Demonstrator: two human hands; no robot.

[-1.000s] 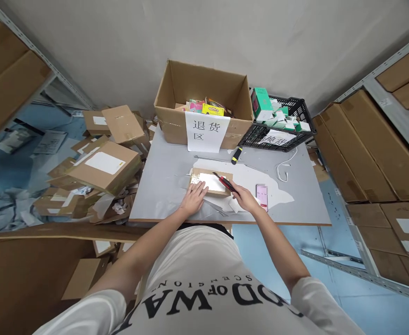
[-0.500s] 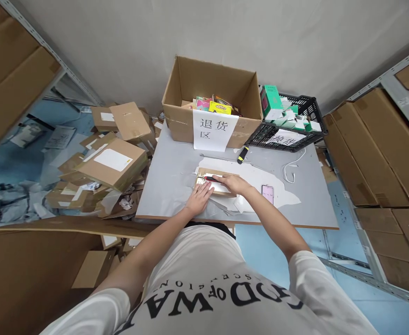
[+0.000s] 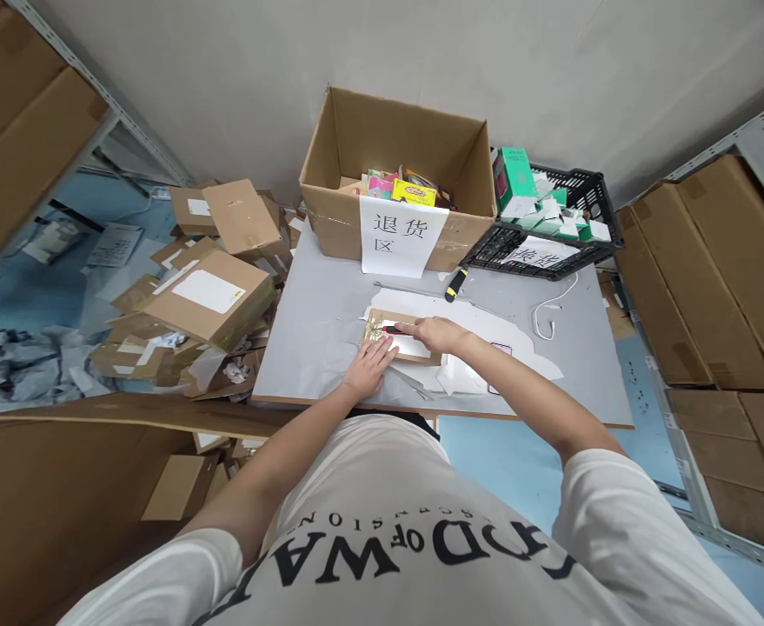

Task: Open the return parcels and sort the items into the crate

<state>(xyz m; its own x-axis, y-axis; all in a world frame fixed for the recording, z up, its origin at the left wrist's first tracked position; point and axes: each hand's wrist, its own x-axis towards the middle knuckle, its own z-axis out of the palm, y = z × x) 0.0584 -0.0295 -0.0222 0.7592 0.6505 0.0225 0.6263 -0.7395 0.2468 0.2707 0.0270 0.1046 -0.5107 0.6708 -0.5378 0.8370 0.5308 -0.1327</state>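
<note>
Moved: your right hand has slid leftward along the parcel's top since a second ago, carrying the red cutter toward the taped left end; your left hand has stayed put.
Right grip: closed around the red cutter, tip pointing left, low over the parcel.
Left grip: your left hand lies flat and open, fingers spread, pressing the parcel's near edge; it holds nothing.
Parcel: the flat brown parcel lies on the grey counter, just in front of you, between both hands.
Nearby: a yellow-black tool lies beyond it; the open carton and black crate stand at the far edge.
</note>
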